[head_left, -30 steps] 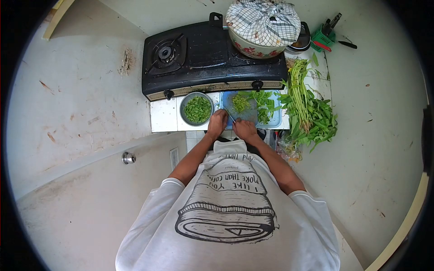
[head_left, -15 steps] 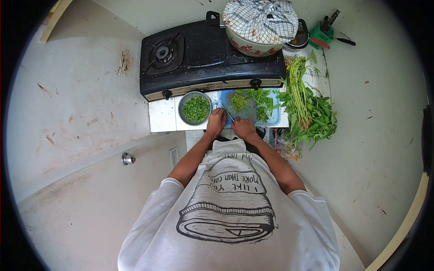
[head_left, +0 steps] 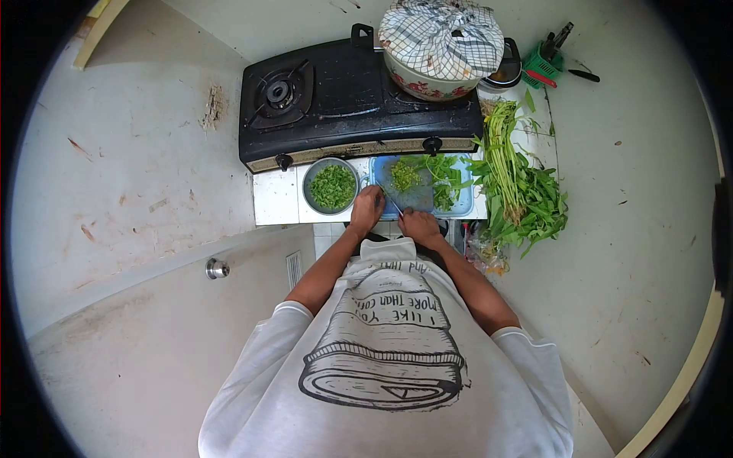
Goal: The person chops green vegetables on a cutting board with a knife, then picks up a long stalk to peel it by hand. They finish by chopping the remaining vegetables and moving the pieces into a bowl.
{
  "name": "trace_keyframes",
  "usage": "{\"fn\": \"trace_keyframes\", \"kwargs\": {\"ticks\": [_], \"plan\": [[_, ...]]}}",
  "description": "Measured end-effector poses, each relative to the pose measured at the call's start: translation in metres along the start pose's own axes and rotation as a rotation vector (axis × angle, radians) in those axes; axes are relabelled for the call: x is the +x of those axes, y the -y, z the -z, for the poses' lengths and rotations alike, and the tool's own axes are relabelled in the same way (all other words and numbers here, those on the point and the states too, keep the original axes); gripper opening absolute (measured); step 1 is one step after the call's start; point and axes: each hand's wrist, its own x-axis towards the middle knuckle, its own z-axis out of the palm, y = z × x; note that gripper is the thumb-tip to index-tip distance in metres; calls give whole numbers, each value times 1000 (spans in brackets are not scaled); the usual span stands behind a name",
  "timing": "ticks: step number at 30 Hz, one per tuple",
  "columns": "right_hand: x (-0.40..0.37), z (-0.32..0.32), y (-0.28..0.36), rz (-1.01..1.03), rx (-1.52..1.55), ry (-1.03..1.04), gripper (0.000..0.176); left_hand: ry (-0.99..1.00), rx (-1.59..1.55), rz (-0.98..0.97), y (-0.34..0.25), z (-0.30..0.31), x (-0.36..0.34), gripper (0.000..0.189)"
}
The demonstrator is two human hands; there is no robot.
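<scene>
My right hand (head_left: 419,226) is closed round the handle of a knife (head_left: 393,203), whose blade points up and left over a blue tray (head_left: 463,200). My left hand (head_left: 368,206) is closed at the tray's left edge, near the blade tip; what its fingers hold is too small to make out. Chopped light green pieces (head_left: 405,175) lie on a board in the tray, with leafy stems (head_left: 446,181) to their right. Left of my left hand stands a round grey bowl (head_left: 308,200) of chopped greens (head_left: 333,187).
Behind the tray is a black two-burner stove (head_left: 343,91) bearing a cloth-covered pot (head_left: 427,82). A large bundle of leafy greens (head_left: 527,187) overhangs the counter at right. A green basket (head_left: 544,59) with utensils and a dark pan (head_left: 504,75) stand behind it.
My right hand has moved slightly right and down with the knife, and the blade lies a little farther from my left fingers. The whole view has shifted slightly.
</scene>
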Motion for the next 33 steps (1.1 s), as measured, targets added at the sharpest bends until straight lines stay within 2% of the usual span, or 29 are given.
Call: {"fn": "trace_keyframes", "kwargs": {"ticks": [6,10,16,19,25,33], "plan": [[-1,7,9,-40,-1,40,39,-10,12,-77,2,0,0,9],[15,-5,12,-49,30,-59,40,5,37,-57,7,-3,1,9],[5,0,8,-53,25,-5,40,-8,-7,-42,6,-4,0,10],[-1,5,6,-96,71,-46,41,3,-23,-29,5,-2,-1,11],[-1,-2,7,-14,64,-26,42,-7,-6,-49,7,-4,1,10],[0,-5,8,-26,61,-7,41,-7,-5,-22,3,-2,0,9]]}}
